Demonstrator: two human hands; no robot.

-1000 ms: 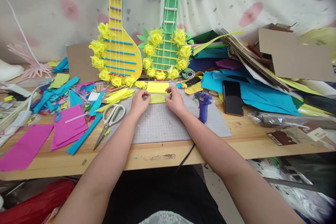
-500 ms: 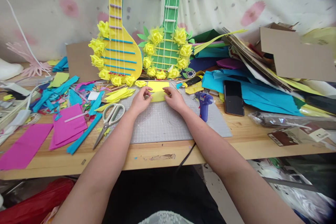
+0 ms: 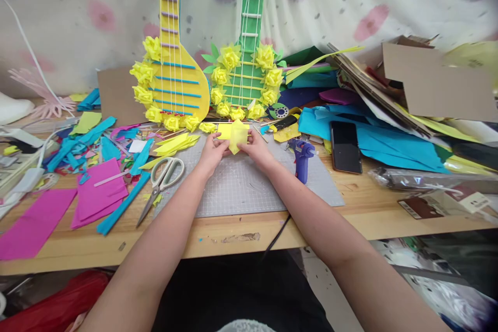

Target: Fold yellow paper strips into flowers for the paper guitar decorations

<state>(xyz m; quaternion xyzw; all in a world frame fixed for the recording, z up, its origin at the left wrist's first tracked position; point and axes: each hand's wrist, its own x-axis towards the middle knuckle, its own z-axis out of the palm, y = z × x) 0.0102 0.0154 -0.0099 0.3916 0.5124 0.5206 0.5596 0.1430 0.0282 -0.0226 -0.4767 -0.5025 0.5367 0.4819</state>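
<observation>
Above the grey cutting mat [image 3: 241, 192] I hold a piece of yellow crepe paper [image 3: 238, 136] upright, its top and bottom coming to points. My left hand [image 3: 213, 153] pinches its lower left edge. On the lower right side, the fingers of my right hand [image 3: 257, 149] are closed on the same piece. More yellow paper [image 3: 223, 130] lies flat behind it. A yellow paper rose [image 3: 207, 127] sits just beyond my left hand. Scissors [image 3: 160, 182] with pale handles lie left of my left forearm, and a blue glue gun [image 3: 302, 158] stands right of my right hand.
Two paper-covered instrument models, one yellow [image 3: 179, 83] and one green [image 3: 247, 75], lean at the back with yellow roses. Magenta sheets [image 3: 103, 192] and blue scraps crowd the left. A phone [image 3: 346, 147], blue paper [image 3: 392, 145] and cardboard [image 3: 439, 80] are on the right.
The yellow crepe paper, earlier held wide and low between both hands, now stands upright with pointed ends. My hands have come closer together, and the view has shifted slightly.
</observation>
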